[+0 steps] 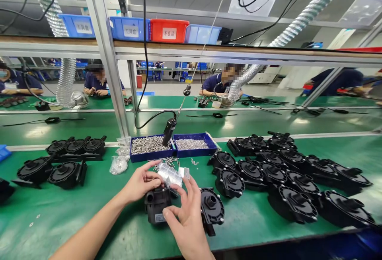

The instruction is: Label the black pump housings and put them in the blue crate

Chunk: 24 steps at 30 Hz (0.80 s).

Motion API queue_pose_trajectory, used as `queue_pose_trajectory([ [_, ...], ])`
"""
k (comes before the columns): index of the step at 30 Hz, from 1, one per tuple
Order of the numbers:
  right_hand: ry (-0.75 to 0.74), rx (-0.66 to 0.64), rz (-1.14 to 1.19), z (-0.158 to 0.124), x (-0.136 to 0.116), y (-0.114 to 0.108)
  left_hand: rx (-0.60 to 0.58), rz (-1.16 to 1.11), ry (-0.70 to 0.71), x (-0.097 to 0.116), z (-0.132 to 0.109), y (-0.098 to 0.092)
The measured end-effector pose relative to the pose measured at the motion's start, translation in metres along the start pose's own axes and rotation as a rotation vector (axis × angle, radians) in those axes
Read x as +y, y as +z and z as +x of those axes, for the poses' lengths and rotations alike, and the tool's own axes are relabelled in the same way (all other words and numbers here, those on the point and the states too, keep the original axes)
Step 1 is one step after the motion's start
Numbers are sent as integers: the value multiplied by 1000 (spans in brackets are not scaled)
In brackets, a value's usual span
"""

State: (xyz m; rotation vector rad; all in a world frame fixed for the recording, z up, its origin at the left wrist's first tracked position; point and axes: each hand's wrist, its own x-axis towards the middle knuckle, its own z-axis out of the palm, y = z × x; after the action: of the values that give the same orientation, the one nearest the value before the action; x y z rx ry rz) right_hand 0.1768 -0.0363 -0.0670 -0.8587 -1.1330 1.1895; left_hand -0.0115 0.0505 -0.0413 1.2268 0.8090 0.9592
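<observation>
A black pump (158,202) stands on the green bench in front of me, with a small pale label (160,217) on its near side. My left hand (145,182) is closed, thumb and fingers pinching a shiny, translucent label sheet (170,173) just above the pump's top. My right hand (187,210) wraps the pump's right side, its thumb against the label. Small white and grey stickers (184,173) show at the right fingertips. Part of the pump's right side is hidden by this hand. Another black pump (212,206) lies just right of it.
Rows of black pumps (270,171) spread over the right; several more (64,172) stand left. Behind my hands are blue trays of screws (151,146) and small metal parts (191,144), plus a hanging electric screwdriver (169,131). Bags (119,164) lie beside them. Co-workers sit opposite.
</observation>
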Motion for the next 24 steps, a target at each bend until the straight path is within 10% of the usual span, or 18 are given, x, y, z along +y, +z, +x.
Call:
queue_pose_trajectory([
  [24, -75, 81, -102, -6, 5, 4, -35, -20, -20, -6, 3, -6],
])
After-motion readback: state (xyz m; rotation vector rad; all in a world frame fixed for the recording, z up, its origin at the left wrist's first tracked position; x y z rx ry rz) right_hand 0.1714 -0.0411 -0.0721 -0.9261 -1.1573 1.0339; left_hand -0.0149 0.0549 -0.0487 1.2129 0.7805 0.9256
